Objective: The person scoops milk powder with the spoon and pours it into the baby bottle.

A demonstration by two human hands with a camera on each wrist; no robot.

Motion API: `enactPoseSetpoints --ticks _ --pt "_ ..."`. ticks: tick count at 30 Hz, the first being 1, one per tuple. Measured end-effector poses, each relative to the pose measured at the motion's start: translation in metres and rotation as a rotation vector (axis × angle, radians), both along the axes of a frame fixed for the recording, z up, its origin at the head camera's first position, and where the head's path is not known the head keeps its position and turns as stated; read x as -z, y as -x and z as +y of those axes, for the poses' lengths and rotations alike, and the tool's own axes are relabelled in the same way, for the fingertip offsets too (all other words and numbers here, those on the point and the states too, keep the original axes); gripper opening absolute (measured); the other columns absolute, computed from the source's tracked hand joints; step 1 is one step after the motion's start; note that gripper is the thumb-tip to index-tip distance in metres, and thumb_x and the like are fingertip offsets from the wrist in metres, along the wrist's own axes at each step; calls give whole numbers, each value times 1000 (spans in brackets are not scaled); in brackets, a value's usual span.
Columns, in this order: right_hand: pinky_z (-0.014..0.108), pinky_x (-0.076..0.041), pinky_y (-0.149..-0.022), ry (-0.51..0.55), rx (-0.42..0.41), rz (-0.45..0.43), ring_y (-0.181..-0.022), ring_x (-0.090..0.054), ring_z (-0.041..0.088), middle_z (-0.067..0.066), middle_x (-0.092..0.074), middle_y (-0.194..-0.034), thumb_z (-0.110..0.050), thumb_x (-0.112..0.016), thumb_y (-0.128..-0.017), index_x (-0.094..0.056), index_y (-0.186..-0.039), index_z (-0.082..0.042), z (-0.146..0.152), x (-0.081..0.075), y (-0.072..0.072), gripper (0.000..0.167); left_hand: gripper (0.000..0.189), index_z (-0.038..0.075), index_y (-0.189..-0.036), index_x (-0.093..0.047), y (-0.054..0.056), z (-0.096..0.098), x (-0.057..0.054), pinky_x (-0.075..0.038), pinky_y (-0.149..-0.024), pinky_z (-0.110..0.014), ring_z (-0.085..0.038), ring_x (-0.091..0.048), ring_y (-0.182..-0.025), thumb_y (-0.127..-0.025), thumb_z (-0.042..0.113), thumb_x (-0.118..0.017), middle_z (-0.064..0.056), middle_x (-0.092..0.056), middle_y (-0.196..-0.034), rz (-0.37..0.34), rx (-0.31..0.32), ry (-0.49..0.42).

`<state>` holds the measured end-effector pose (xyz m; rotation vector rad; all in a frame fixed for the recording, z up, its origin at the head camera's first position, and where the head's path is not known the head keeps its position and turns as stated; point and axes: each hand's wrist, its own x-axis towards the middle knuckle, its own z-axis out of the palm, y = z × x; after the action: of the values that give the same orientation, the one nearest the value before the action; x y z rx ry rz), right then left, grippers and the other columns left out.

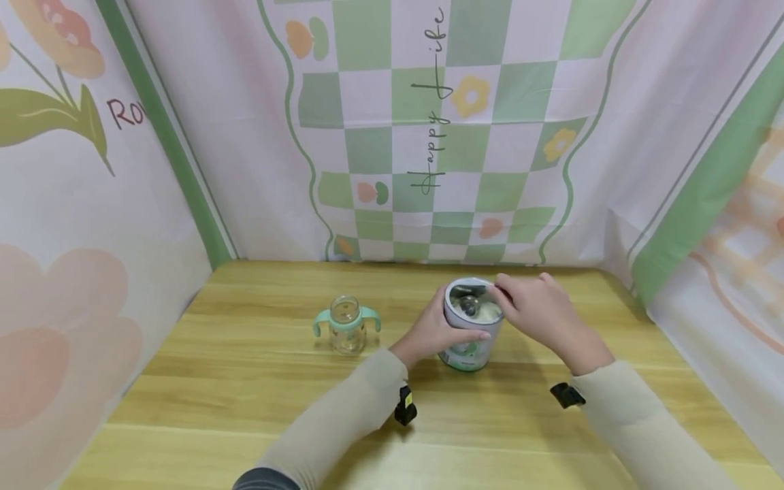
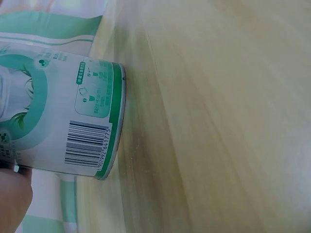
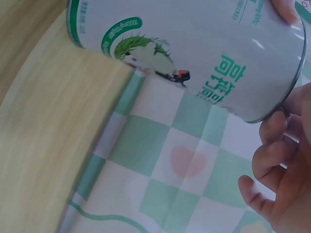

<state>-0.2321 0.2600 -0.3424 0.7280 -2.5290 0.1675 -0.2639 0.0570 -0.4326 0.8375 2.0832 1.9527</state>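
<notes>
Left hand [image 1: 433, 331]: can [image 1: 469, 351] being gripped
Right hand [image 1: 542, 313]: rim [image 1: 468, 280] seemingly being worked, three o'clock — fingers' grasp unclear
Can: steadying likely being needed next

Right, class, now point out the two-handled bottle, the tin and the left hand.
Two-handled bottle [image 1: 348, 336], head view: its clear body below the green collar.
Tin [image 2: 59, 106], left wrist view: its white side wall.
Left hand [image 1: 433, 331], head view: its back.
</notes>
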Motion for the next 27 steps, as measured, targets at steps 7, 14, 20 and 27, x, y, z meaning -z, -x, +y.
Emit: enactPoseSetpoints --ticks 7,14,20,27 --pt "32 -33 -52 -31 6 -91 -47 -35 8 -10 -37 -55 -22 -61 -101 -49 -72 -19 -8 -7 2 31 89 30 -149 -32 1 -1 -1 -47 -97 -32 -12 -56 -120 -80 22 -88 8 -51 -137 21 21 -18" --pt "29 -36 -48 -38 -24 -255 -50 -39 8 -8 -42 -58 -23 -61 -102 -54 -77 -19 -18 -14 3 26 89 29 -150 -30 1 -2 0 -49 -95 -31 -12 -56 -119 -82 23 -87 6 -50 -137 5 44 -28" --pt "27 -33 -47 -65 -71 -275 -48 -36 8 -8 -38 -57 -20 -61 -101 -50 -75 -19 -24 -16 3 29 87 30 -150 -30 3 -2 2 -50 -94 -31 -13 -58 -116 -83 25 -85 7 -52 -133 5 51 -35" --pt "27 -33 -47 -46 -91 -340 -48 -35 8 -7 -36 -57 -21 -60 -102 -45 -71 -19 -30 -16 1 35 84 32 -149 -30 0 -1 1 -50 -94 -30 -16 -58 -117 -85 23 -83 8 -52 -132 -24 75 -44"
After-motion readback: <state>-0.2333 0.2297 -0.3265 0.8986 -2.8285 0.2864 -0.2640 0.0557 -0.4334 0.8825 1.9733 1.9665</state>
